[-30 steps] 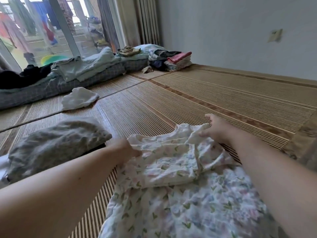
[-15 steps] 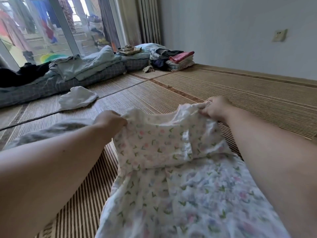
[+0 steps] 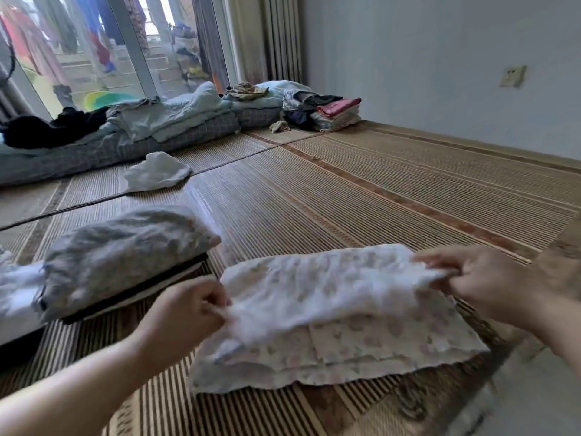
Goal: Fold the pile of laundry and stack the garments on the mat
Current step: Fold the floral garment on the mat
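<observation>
At our left, our left hand (image 3: 188,306) has its fingers curled in, pinching the left edge of the floral garment (image 3: 330,313). The garment lies across the striped mat (image 3: 377,199) right in front of us as a wide, layered rectangle. Its upper fold is lifted a little and blurred. At the right end, our right hand (image 3: 481,284) nips that upper fold between thumb and fingertips, the other fingers loosely bent. The two hands are well apart, one at each end of the cloth. Left of our left hand sits a grey folded bundle (image 3: 125,247). A white cloth (image 3: 157,174) lies farther back on the mat, and a stack of folded clothes (image 3: 336,116) is by the far wall.

Half a second ago we held the garment up by its shoulders, the skirt trailing toward us. Now it is doubled over and low on the mat. Our hands have come down, nearer to us and wider apart, and the grey bundle shows more fully.
</observation>
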Action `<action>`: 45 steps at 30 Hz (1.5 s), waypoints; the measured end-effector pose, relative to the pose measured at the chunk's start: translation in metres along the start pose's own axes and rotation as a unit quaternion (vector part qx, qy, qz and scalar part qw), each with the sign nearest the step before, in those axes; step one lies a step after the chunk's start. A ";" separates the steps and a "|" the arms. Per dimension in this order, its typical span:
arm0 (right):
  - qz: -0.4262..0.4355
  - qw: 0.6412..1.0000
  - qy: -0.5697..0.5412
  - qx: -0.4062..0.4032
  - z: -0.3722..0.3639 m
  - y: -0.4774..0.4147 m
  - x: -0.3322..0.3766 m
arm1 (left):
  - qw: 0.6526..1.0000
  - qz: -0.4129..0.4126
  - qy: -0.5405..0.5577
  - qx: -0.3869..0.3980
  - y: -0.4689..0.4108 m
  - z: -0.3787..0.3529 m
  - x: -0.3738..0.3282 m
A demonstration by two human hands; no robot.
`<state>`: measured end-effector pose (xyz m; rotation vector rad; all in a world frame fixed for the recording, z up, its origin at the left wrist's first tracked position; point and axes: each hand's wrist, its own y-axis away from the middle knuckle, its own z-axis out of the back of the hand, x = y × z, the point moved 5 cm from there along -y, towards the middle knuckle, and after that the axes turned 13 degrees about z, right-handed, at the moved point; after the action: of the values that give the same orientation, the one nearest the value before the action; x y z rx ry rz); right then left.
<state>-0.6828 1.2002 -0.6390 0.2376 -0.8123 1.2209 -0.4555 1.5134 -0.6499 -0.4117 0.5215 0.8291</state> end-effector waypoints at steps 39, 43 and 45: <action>0.158 0.862 0.361 0.318 -0.134 0.049 0.109 | 0.953 -0.141 -0.239 0.125 0.057 -0.042 -0.017; 0.172 0.863 0.388 0.275 -0.132 0.050 0.106 | 0.934 -0.154 -0.308 0.095 0.059 -0.036 -0.033; 0.141 0.904 0.323 0.242 -0.120 0.049 0.104 | 0.946 -0.125 -0.276 0.117 0.067 -0.030 -0.037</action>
<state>-0.6648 1.3627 -0.6666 0.1006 0.0510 1.6398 -0.5368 1.5168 -0.6614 -0.0128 0.0380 0.5919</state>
